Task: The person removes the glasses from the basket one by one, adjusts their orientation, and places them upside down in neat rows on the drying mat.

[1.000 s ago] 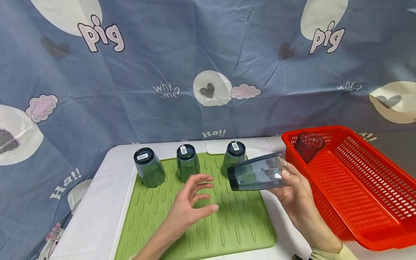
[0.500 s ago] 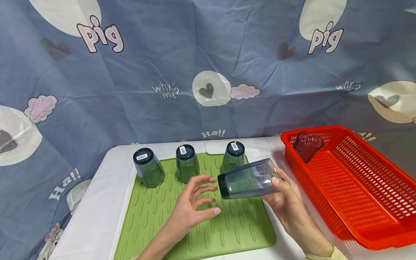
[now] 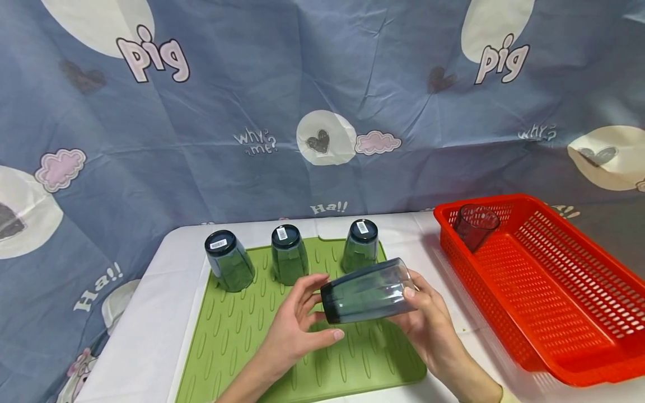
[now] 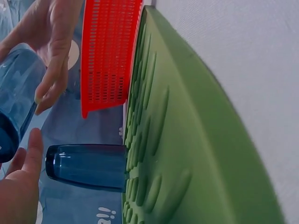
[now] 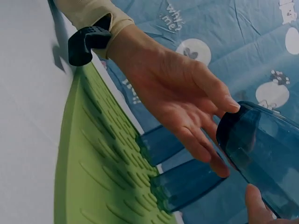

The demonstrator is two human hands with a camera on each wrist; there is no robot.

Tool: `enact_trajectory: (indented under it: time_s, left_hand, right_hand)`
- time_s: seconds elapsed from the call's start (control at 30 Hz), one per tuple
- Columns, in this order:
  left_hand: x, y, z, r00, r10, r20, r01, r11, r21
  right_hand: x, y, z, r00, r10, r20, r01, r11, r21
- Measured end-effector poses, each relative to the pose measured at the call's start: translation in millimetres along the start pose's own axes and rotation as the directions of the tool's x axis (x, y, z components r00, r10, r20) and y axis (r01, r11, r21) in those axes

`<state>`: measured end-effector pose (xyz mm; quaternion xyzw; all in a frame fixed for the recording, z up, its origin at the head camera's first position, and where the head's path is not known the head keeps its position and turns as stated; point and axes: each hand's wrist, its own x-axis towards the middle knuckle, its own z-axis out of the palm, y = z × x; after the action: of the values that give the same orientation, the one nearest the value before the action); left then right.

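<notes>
My right hand [image 3: 428, 316] grips a clear blue-tinted drinking glass [image 3: 368, 294] near its rim, tilted almost on its side with the dark base to the left. My left hand [image 3: 297, 324] is around that base with loosely curved fingers. Its thumb stands a little apart from the glass in the head view; whether the other fingers touch it I cannot tell. Behind, three like glasses stand upside down on the ribbed green mat [image 3: 307, 369]: a left glass [image 3: 232, 266], a middle glass [image 3: 290, 260] and a right glass [image 3: 360, 249], each with a barcode sticker on its base.
A red perforated plastic basket [image 3: 504, 302] stands right of the mat, with another glass [image 3: 475, 229] leaning in its far left corner. White cloth [image 3: 146, 330] covers the table. A printed blue curtain [image 3: 227, 184] hangs right behind it.
My right hand has brought the held glass left and down, from beside the basket to over the mat. The base now lies within my left hand's fingers; that hand has barely shifted.
</notes>
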<state>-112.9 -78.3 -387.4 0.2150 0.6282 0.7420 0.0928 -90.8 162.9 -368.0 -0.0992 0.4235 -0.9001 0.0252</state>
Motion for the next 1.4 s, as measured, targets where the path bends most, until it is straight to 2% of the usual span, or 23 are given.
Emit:
enact_trajectory:
  time_s: [0.43,0.73,0.97,1.1,1.27,1.4]
  left_hand:
    - [-2.3,-3.2,3.3,0.997,0.076,-0.014,-0.077,0.994,-0.075]
    - [-2.6,1.9,6.3,0.999,0.034,-0.012,-0.035,0.997,-0.068]
    - [-3.7,0.5,7.7,0.998,0.056,-0.012,-0.056,0.996,-0.069]
    - [-4.2,-0.6,6.9,0.998,0.062,-0.019,-0.063,0.995,-0.073]
    - [-5.0,0.4,6.8,0.998,0.043,-0.043,-0.046,0.995,-0.087]
    - [-5.9,2.1,6.3,0.997,0.064,-0.053,-0.069,0.993,-0.099]
  right_hand:
    - [-2.4,6.5,4.5,0.997,0.07,0.033,-0.071,0.997,0.021]
    - [-3.4,5.3,2.4,0.995,0.081,0.059,-0.082,0.996,0.019]
    - [-2.4,5.6,-0.9,0.992,0.076,0.103,-0.077,0.997,0.011]
    - [-1.0,5.9,-2.3,0.991,0.062,0.122,-0.058,0.998,-0.034]
    - [1.3,4.1,-5.8,0.986,0.063,0.155,-0.04,0.989,-0.145]
    - [3.8,2.9,-9.4,0.979,0.065,0.194,-0.029,0.982,-0.185]
